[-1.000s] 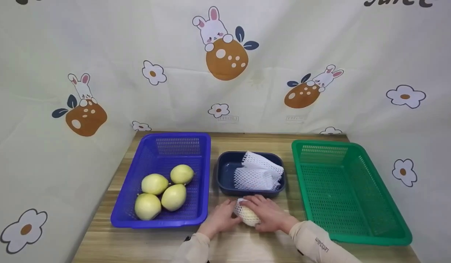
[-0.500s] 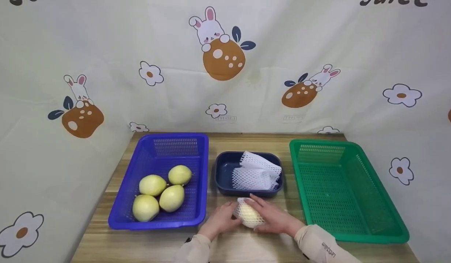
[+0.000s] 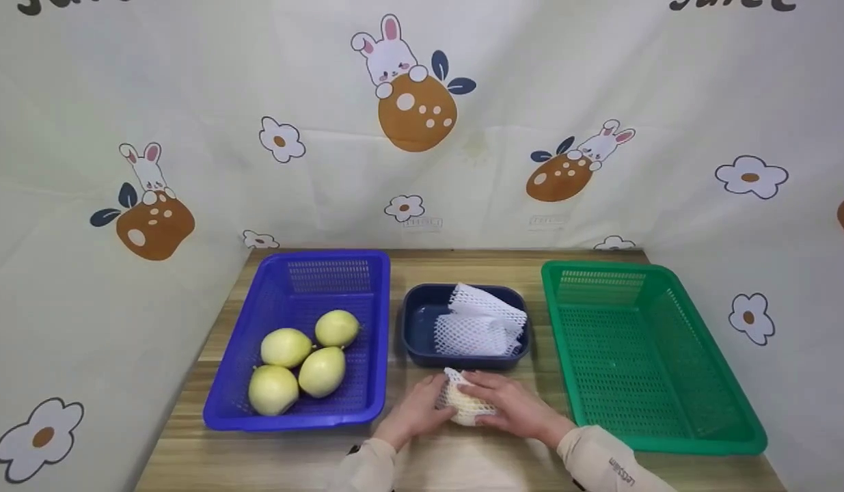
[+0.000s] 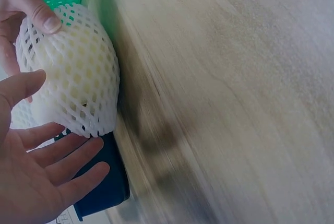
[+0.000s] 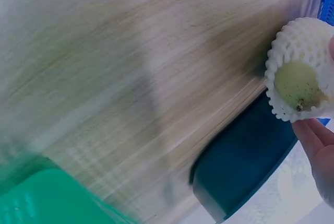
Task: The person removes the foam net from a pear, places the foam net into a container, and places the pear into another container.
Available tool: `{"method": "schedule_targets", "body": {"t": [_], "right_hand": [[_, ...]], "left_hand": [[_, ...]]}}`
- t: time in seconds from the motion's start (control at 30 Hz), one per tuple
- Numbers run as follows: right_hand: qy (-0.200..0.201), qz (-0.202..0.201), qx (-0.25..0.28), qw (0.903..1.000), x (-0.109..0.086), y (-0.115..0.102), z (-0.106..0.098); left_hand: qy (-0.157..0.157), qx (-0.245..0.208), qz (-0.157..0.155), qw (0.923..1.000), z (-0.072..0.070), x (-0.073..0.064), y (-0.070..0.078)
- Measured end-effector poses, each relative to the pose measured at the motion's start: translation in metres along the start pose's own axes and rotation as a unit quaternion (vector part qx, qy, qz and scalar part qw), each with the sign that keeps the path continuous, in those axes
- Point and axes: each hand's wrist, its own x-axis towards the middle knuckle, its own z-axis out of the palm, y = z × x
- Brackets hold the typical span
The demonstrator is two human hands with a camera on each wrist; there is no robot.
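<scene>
A pale yellow pear [image 5: 297, 83] sits inside a white foam net sleeve [image 4: 78, 72], its speckled stem end showing through the sleeve's opening in the right wrist view. My right hand [image 3: 521, 408] grips the netted pear, thumb on the near side and fingers over the far side. From the left, my left hand [image 3: 413, 412] touches the netting; its fingers are spread and fairly straight in the left wrist view, with fingertips at the sleeve's edge and the thumb against its side. Both hands work low over the wooden table, in front of a dark blue container [image 3: 422, 359].
More white foam nets [image 3: 476, 333] lie in the dark container. On the left stands a blue basket [image 3: 216, 403] with several pears [image 3: 286, 347]. A green basket [image 3: 633, 369] stands on the right. A printed cloth [image 3: 326, 184] hangs behind and beside the table.
My right hand has shifted its hold across the pear, with its fingers now lying further over the netting. The left hand has stayed nearly in place. The whole head view has shifted slightly.
</scene>
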Motion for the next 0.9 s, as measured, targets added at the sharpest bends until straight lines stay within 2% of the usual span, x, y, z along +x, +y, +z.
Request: {"method": "schedule_targets", "body": {"t": [0.13, 0.23, 0.33, 0.67, 0.9], "right_hand": [[-0.017, 0.036, 0.024, 0.9989, -0.004, -0.001, 0.002], [-0.045, 0.083, 0.044, 0.9946, -0.007, -0.003, 0.002], [-0.054, 0.109, 0.056, 0.9910, -0.010, -0.004, 0.002], [0.005, 0.093, 0.034, 0.9951, -0.013, -0.004, 0.002], [0.027, 0.086, 0.039, 0.9952, -0.017, -0.005, 0.008]], "left_hand": [[-0.011, -0.010, -0.006, 0.9999, 0.000, 0.000, 0.001], [-0.018, -0.016, -0.012, 0.9996, 0.000, 0.000, 0.002], [-0.015, -0.019, -0.008, 0.9997, 0.000, 0.001, 0.001], [0.003, -0.051, -0.006, 0.9987, 0.004, 0.000, -0.002], [0.017, -0.043, 0.022, 0.9987, 0.006, -0.002, -0.002]]}}
